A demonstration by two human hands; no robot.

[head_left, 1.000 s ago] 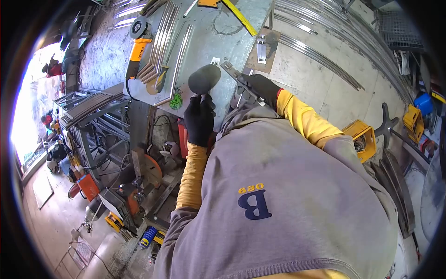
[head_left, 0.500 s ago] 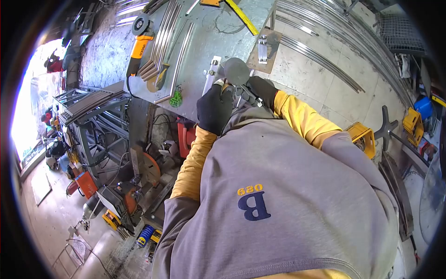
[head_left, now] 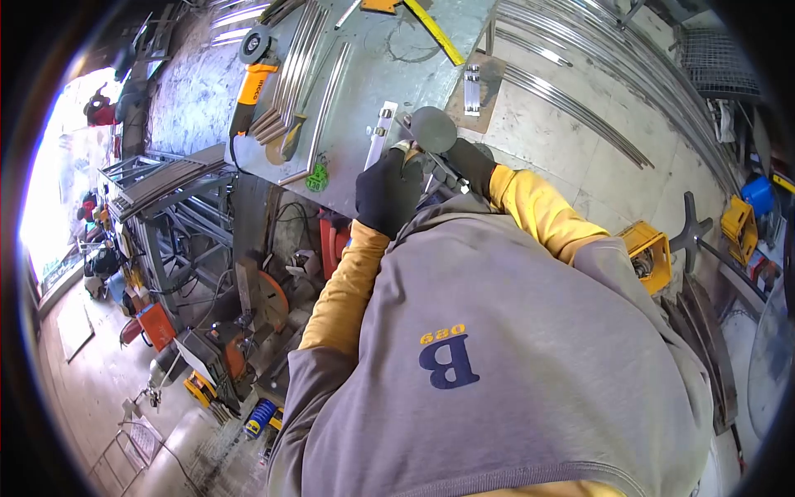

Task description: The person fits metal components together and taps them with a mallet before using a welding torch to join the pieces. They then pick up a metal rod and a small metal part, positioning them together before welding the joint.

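Note:
My left hand (head_left: 387, 192), in a black glove, is closed at the front edge of the metal-topped table (head_left: 364, 79). Its fingertips pinch something small that I cannot make out. My right hand (head_left: 472, 166), also gloved in black, is closed beside it, its fingers partly hidden. A grey round disc (head_left: 434, 129) sits just beyond both hands. From under it a slim dark metal piece (head_left: 449, 171) slants between the hands toward my chest. Left of the disc lies a light bracket with shiny cylinders (head_left: 381, 131).
An orange angle grinder (head_left: 252, 87), several metal tubes (head_left: 291, 70), a yellow-handled tool (head_left: 291, 137), a green tag (head_left: 317, 176) and a yellow ruler (head_left: 435, 31) lie on the table. A similar bracket (head_left: 472, 89) rests on a brown plate to the right. Long rods (head_left: 580, 116) lie on the floor.
The disc and the slim metal piece have shifted slightly to the right and changed angle. Both hands stay close together at the table edge. The whole view has moved a little.

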